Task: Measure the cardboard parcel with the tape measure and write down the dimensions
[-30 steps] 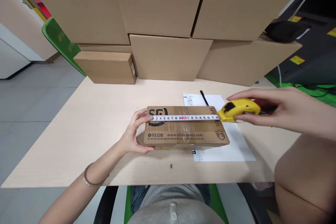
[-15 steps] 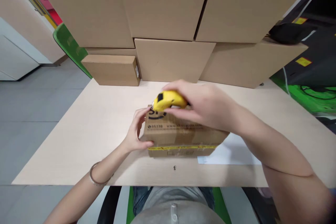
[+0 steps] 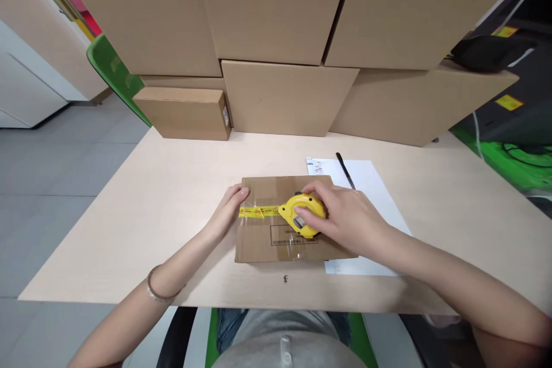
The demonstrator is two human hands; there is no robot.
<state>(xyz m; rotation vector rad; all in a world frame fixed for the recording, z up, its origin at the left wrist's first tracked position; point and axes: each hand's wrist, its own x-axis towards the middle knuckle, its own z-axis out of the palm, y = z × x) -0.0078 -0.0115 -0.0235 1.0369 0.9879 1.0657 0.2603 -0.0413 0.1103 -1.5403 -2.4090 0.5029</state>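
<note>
A small brown cardboard box point(image 3: 254, 244) lies on the table in front of me, with a strip of yellow printed tape point(image 3: 254, 211) across its top face. My left hand point(image 3: 230, 207) grips the box's left edge, thumb on top and fingers down the side. In my right hand point(image 3: 338, 210) is a yellow tape measure point(image 3: 308, 210), thumb on its near side and fingers around its back. It is over the middle of the box, in line with the yellow strip. Whether any blade is pulled out, I cannot tell.
White paper point(image 3: 379, 184) lies to the right, partly under the box, with a black pen point(image 3: 345, 169) on it. Large cartons point(image 3: 284, 98) are stacked along the table's back. A smaller box point(image 3: 185, 115) stands at the back left. Black equipment point(image 3: 487, 109) is at the far right.
The box has been turned so the yellow-striped face is upward. My right hand moved the tape measure from the box's far left corner to its middle, uncovering the paper and pen.
</note>
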